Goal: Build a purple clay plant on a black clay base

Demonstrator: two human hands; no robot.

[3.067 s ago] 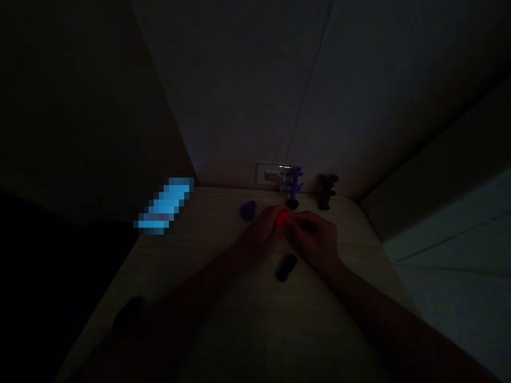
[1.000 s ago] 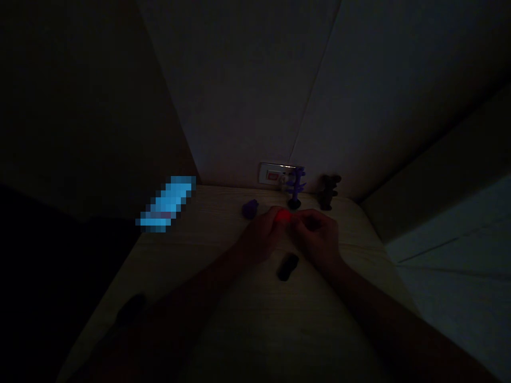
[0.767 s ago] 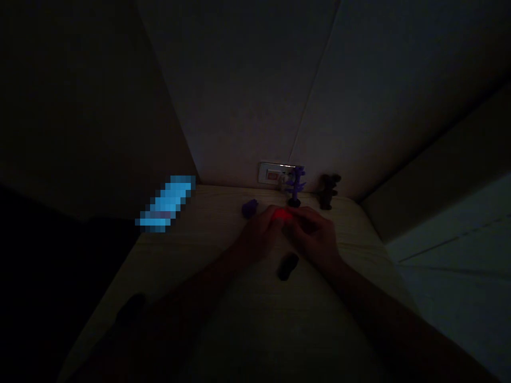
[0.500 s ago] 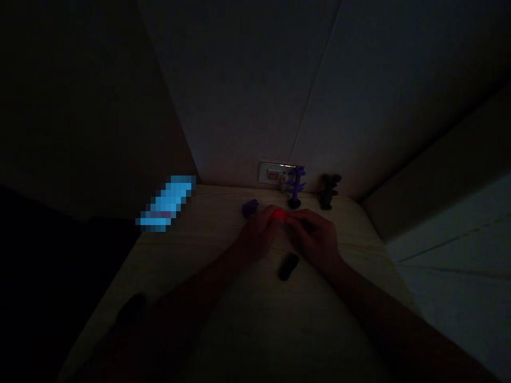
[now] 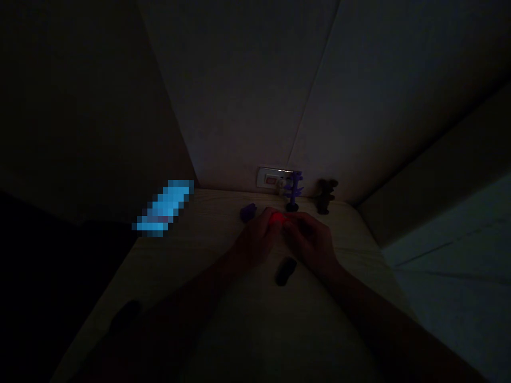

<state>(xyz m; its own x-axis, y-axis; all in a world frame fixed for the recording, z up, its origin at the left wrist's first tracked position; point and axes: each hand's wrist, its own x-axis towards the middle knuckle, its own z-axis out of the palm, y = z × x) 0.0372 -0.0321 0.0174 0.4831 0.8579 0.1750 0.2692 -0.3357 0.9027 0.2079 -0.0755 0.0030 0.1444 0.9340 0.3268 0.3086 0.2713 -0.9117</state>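
Observation:
The room is very dark. My left hand [image 5: 255, 242] and my right hand [image 5: 309, 242] meet over the far part of a pale wooden table [image 5: 247, 330]. Both pinch a small red piece [image 5: 276, 218] between their fingertips; its shape is too dim to make out. A small dark block [image 5: 284, 271] lies on the table just below my hands. A small purple piece [image 5: 247, 211] sits to the left of my left hand.
A purple spiky figure [image 5: 293, 191] and a dark figure [image 5: 325, 196] stand at the table's back edge by a wall socket [image 5: 269, 178]. A glowing blue blurred patch [image 5: 163, 208] is at the left. Another dark object [image 5: 123, 314] lies near the table's left front.
My hands have stayed together on the red piece, with only small finger shifts. The view has tilted slightly.

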